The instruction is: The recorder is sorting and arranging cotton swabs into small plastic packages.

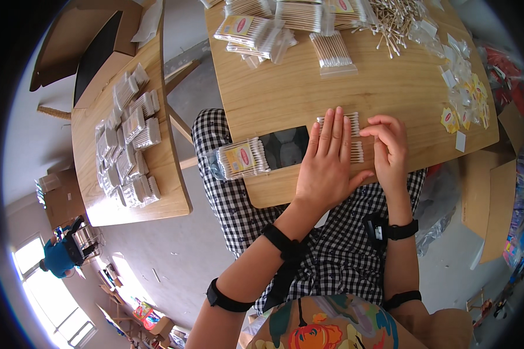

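My left hand [326,163] lies flat, fingers together, on a row of wooden cotton swabs [353,121] at the near edge of the wooden table [332,87]. My right hand [388,148] sits beside it with fingers curled, touching the right end of the same swabs. A filled clear packet of swabs with a yellow and red label [241,159] lies to the left, next to a dark phone [284,145]. I cannot tell whether the right fingers pinch any swabs.
Several filled swab packets [256,29] and a loose swab heap [396,20] lie at the table's far side. Empty clear bags and yellow labels [466,96] sit at the right. A second table [128,139] at the left holds several packed bundles. Cardboard boxes stand around.
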A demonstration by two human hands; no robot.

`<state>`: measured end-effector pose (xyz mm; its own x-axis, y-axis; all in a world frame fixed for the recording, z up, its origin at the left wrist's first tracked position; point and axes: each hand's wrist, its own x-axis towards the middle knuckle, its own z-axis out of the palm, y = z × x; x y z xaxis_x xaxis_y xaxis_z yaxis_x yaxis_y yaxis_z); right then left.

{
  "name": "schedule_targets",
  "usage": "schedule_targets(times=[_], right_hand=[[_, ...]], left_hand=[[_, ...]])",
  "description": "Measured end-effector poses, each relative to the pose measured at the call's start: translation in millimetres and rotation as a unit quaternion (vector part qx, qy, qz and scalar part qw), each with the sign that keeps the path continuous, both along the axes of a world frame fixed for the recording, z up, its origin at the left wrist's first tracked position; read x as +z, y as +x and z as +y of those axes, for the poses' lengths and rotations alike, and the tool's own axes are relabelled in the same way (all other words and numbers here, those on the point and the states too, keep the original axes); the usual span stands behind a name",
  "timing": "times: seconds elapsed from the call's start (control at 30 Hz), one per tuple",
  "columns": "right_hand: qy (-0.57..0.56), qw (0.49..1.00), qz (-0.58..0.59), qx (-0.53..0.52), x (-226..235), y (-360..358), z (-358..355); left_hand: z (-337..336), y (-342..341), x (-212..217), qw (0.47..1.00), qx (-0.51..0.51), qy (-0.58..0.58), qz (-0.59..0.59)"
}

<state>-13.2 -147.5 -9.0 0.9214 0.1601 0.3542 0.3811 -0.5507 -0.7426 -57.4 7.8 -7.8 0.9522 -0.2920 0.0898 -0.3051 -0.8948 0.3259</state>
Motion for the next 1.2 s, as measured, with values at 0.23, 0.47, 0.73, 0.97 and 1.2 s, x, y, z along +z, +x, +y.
schedule_targets(times=[0.23, 0.47, 0.73, 0.97, 1.2], right_hand=[[-0.026, 0.999, -0.024, 0.008, -1.2, 1.0, -1.6], [-0.018, 1.0, -0.009, 0.003, -0.7, 1.3, -0.6], [0.074, 0.996, 0.028, -0.035, 1.7, 20.8, 10.3], [0.03, 0.999, -0.021, -0.038, -8.4, 20.7, 11.8], [0.0, 0.999, -0.037, -0.026, -8.2, 21.0, 10.4]], left_hand=[[-0.7, 0.0, -0.4, 1.0, 0.001, -0.005, 0.001], [0.1, 0.2, 0.9, 1.0, 0.001, -0.003, 0.002], [-0.3, 0.2, 0.9, 1.0, 0.002, -0.005, 0.011], [0.4, -0.6, 0.7, 1.0, 0.001, 0.002, 0.014], [0.4, -0.3, 0.6, 1.0, 0.0, 0.004, 0.012]])
